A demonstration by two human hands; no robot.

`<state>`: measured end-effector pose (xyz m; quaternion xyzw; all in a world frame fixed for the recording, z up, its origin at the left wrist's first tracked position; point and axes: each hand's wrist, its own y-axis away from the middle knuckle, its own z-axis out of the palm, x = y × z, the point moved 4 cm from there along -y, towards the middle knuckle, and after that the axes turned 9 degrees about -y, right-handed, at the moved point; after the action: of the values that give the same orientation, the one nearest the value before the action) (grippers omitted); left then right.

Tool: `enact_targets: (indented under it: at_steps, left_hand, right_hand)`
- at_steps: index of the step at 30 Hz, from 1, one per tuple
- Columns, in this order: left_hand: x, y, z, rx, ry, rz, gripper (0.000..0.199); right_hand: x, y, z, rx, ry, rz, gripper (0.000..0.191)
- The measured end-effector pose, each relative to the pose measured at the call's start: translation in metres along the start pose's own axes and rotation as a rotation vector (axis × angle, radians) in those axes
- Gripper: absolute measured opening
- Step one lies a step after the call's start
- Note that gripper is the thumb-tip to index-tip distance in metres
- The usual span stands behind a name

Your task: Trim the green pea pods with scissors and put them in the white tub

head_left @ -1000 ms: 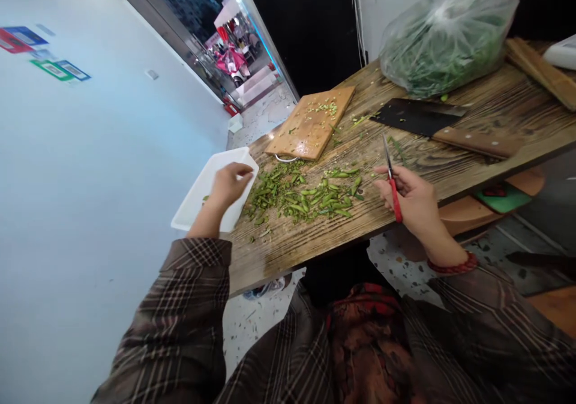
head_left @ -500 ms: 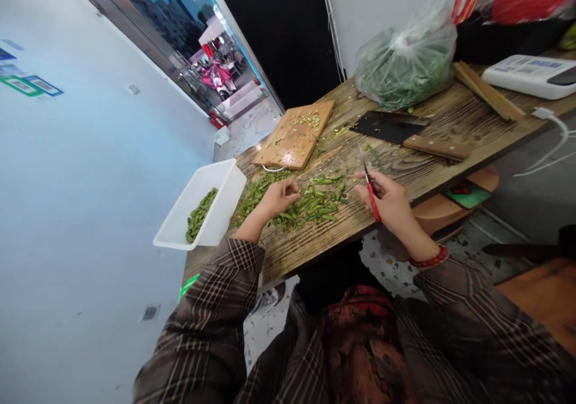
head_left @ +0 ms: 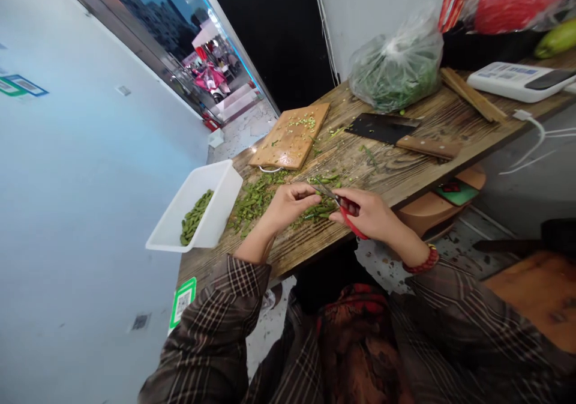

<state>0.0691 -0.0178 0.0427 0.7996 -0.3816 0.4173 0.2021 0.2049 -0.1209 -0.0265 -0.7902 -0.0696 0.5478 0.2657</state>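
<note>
Red-handled scissors (head_left: 350, 221) are in my right hand (head_left: 369, 214), the blades pointing up and left toward the fingertips of my left hand (head_left: 290, 206). Those left fingers are pinched together over the pile; a small green pod seems to be between them, mostly hidden. Green pods (head_left: 256, 200) lie spread on the wooden table (head_left: 288, 254) under and around both hands. To the left, a white plastic tub (head_left: 219, 212) holds more pods (head_left: 197, 217).
Behind the pile lies a wooden cutting board (head_left: 288, 143) with green bits on it. A cleaver (head_left: 382, 128) rests to its right. Farther back are a knotted bag of greens (head_left: 396, 71), wooden sticks (head_left: 472, 95) and a white device (head_left: 517, 81) with a cable.
My right hand has moved left with the scissors, bringing the blades to my left fingertips. My left hand has shifted slightly right. The whole view has shifted a little.
</note>
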Motion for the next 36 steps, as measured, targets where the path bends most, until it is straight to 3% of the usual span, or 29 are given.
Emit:
enact_targets:
  at_steps: [11, 19, 24, 28, 32, 36]
  left_hand:
    - [0.011, 0.003, 0.006, -0.069, -0.033, 0.054, 0.014]
    - [-0.003, -0.001, 0.0, 0.127, -0.095, 0.05, 0.011]
    - [-0.013, 0.002, -0.002, 0.208, 0.271, -0.128, 0.025]
    - [-0.016, 0.005, 0.002, 0.245, 0.569, -0.205, 0.036]
    - [-0.017, 0.005, 0.009, 0.322, 0.644, -0.202, 0.035]
    - [-0.013, 0.007, 0.018, 0.304, 0.704, -0.194, 0.03]
  right_hand:
    - [-0.002, 0.0, 0.004, -0.016, 0.082, -0.024, 0.04]
    - [0.004, 0.002, 0.003, 0.017, 0.112, 0.096, 0.034]
    - [0.008, 0.005, 0.0, 0.157, 0.012, 0.183, 0.043]
    - [0.004, 0.008, 0.002, 0.176, 0.024, 0.163, 0.043]
    - [-0.001, 0.01, 0.009, 0.166, 0.038, 0.126, 0.045]
    - [-0.003, 0.011, 0.014, 0.16, 0.04, 0.114, 0.045]
